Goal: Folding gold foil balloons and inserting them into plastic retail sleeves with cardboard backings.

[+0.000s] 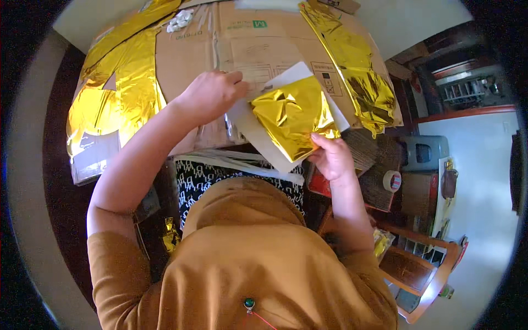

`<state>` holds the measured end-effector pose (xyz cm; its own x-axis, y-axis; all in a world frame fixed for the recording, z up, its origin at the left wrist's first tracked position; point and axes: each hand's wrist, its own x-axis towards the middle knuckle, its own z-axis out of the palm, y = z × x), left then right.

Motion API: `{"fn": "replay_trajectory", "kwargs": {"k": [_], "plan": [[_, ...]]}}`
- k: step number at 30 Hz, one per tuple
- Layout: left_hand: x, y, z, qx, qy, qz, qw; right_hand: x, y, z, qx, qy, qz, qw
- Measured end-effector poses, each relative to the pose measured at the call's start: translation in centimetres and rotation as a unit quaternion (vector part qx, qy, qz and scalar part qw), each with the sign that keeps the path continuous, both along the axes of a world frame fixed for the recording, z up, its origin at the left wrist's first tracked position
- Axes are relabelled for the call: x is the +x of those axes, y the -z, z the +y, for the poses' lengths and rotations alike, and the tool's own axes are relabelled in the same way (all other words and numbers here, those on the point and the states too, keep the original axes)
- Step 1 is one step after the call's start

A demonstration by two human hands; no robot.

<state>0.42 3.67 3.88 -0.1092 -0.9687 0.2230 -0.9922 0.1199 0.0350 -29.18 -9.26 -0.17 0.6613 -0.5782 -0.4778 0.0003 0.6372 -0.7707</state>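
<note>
Gold foil sheets (pixel 129 82) drape over the left side of the brown cardboard (pixel 190 58), where a crumpled white lump (pixel 180 21) lies near the far edge. The person's left forearm crosses in front, hiding part of it; the left hand (pixel 212 94) hovers with fingers curled, and whether its grip holds anything cannot be told. Just beside it, above the cardboard's near edge, is a gold foil piece (pixel 294 113), pale sheeting (pixel 247 124) showing past its edges. The right hand (pixel 333 157) pinches its lower right corner, thumb on top. Farther right come foil strips (pixel 352 60), a tape roll (pixel 391 181) and a grey-blue stool (pixel 434 144).
</note>
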Motion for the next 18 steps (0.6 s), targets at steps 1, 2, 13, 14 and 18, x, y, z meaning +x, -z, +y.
{"fn": "replay_trajectory", "kwargs": {"k": [1, 2, 13, 14, 18], "plan": [[-0.1, 0.1, 0.3, 0.002, -0.005, 0.006, 1.0, -0.1, 0.5, 0.4, -0.014, 0.005, 0.013, 1.0], [-0.4, -0.2, 0.4, 0.008, -0.006, 0.014, 1.0, -0.4, 0.9, 0.9, -0.028, 0.013, 0.026, 0.999], [-2.2, -2.7, 4.0, -0.223, 0.068, 0.051, 0.971, 0.6, 2.1, 6.3, -0.028, 0.077, -0.096, 0.992], [-2.4, -2.5, 4.3, -0.259, -0.02, 0.281, 0.924, 0.8, 1.2, 7.3, -0.036, 0.085, -0.108, 0.99], [-2.8, 0.5, 5.0, -0.205, -0.262, 0.866, 0.373, 1.1, 1.3, 10.6, -0.085, 0.063, -0.024, 0.994]]}}
